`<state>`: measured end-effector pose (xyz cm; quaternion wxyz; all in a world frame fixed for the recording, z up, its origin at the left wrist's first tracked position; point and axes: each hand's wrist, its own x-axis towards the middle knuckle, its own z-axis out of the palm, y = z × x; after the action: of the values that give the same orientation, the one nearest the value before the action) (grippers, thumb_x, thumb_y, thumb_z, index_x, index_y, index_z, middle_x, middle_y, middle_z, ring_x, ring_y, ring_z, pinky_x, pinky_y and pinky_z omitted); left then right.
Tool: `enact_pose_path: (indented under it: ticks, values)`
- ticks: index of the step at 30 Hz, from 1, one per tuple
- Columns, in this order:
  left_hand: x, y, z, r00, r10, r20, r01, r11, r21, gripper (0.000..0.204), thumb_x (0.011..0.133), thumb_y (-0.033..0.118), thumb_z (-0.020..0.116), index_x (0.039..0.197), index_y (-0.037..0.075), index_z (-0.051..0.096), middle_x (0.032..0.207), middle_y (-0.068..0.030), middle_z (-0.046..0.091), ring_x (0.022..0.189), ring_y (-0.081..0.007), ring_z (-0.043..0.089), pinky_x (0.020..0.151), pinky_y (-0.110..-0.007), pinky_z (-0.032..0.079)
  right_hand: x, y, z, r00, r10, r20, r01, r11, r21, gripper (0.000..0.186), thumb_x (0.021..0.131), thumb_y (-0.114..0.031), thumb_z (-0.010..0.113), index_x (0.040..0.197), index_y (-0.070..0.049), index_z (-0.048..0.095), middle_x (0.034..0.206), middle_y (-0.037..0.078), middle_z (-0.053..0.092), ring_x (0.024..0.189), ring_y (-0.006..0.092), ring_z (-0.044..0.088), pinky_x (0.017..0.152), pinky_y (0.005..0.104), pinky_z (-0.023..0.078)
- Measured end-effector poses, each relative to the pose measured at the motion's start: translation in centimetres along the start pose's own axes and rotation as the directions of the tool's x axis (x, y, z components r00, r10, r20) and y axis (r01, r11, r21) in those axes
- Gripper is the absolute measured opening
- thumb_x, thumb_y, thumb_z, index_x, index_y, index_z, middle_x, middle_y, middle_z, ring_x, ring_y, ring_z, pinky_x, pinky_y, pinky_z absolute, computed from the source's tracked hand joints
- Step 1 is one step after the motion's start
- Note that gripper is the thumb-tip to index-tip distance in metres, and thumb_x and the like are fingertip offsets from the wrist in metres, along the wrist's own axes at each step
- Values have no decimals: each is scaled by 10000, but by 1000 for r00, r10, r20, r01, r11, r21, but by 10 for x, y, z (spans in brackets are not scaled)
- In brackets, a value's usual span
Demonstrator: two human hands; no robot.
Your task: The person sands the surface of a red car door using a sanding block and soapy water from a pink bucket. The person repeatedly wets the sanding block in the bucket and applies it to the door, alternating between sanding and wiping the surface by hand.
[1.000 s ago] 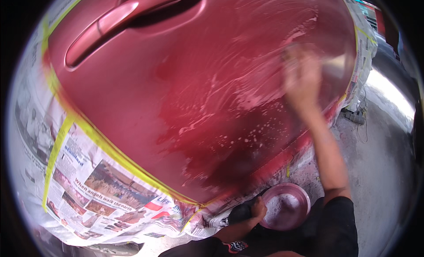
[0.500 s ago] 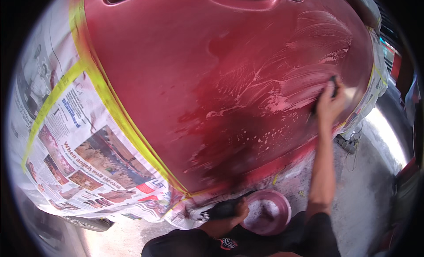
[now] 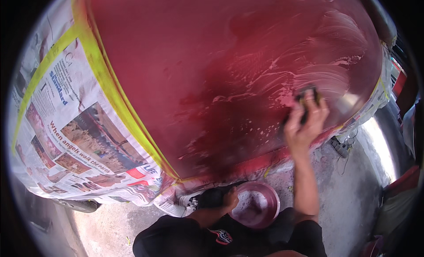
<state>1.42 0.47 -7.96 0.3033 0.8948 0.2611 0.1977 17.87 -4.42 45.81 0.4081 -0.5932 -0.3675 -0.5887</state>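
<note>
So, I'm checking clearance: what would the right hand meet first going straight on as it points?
Likely the whitish streaks on the red panel, just past the dark pad in the right hand; depth is unclear.

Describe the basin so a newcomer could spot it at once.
Start at the big red panel, then go below its lower edge. The left hand holds the rim of a round pink basin. Its white suds set it apart from the grey floor.

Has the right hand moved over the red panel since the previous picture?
Yes. Judged against the red panel, the right hand has moved left and downward, nearer to the pale foam spots.
</note>
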Motion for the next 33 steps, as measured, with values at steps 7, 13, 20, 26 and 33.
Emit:
enact_pose_path:
  ticks: [7,13,20,26,33]
  values:
    - [12,44,-50,988,-123,89,119,992,42,424,827,73,474,1236,-30,520,1088,-253,623,900,-439,626,769,-512,514,-1,24,12,992,98,-81,-105,990,-90,319,913,-159,626,1203,-25,609,1159,174,612,1153,310,542,997,385,409]
    - [1,38,-40,998,60,-30,-62,998,-35,419,828,69,470,1229,-44,516,1061,-275,616,895,-446,619,785,-532,500,29,119,1,759,648,-67,-636,759,141,315,915,-210,621,1158,-10,623,1110,191,622,1075,302,574,967,393,426]
    - [9,59,-71,966,-151,210,148,988,33,408,824,53,478,1211,-66,527,1080,-274,616,948,-440,610,821,-520,495,-5,38,4,985,162,-54,-163,987,-16,300,911,-168,625,1160,0,633,1120,209,626,1089,305,576,964,395,432]
    - [2,24,-36,987,116,-113,-118,993,-9,431,810,61,499,1224,-58,508,1079,-270,620,908,-429,627,785,-520,505,25,53,16,876,456,-157,-448,890,82,311,916,-199,631,1155,-1,636,1113,216,629,1044,295,604,960,365,431]
    - [7,47,-51,999,-31,42,30,999,32,352,808,66,507,1150,-18,508,1008,-250,636,868,-453,632,775,-535,505,37,94,0,826,560,-72,-562,827,-9,266,921,-154,607,1149,-22,639,1180,171,633,1082,291,592,959,376,434]
